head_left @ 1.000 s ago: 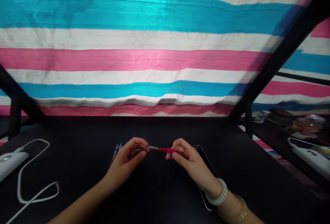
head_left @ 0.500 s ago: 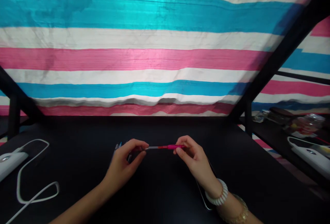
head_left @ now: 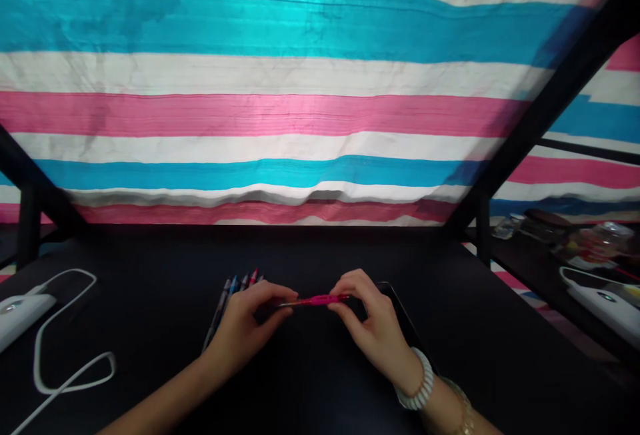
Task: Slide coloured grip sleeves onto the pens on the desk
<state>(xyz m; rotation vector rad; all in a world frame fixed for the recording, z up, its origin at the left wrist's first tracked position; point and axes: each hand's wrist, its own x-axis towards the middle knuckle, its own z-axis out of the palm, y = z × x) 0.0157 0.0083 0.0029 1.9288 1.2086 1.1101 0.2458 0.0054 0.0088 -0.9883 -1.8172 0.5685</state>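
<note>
A slim pen with a bright pink grip spans level between my two hands, just above the black tabletop. The fingertips of my left hand pinch its left end, so that end is partly hidden. At the other end, the thumb and fingers of my right hand are closed on the pink part. Several pens, with blue, red and dark ends, lie side by side beyond my left hand and are partly covered by it. A dark flat device with a thin bright rim lies partly under my right hand.
On the left of the black table are a white device and its looping white cable. Black frame bars slope up on both sides before a striped sheet. A right-hand shelf holds jars and another white device.
My hands have come closer together and a little lower, and less of the pen's pale left part shows. More of the pens by my left hand and of the flat device is visible.
</note>
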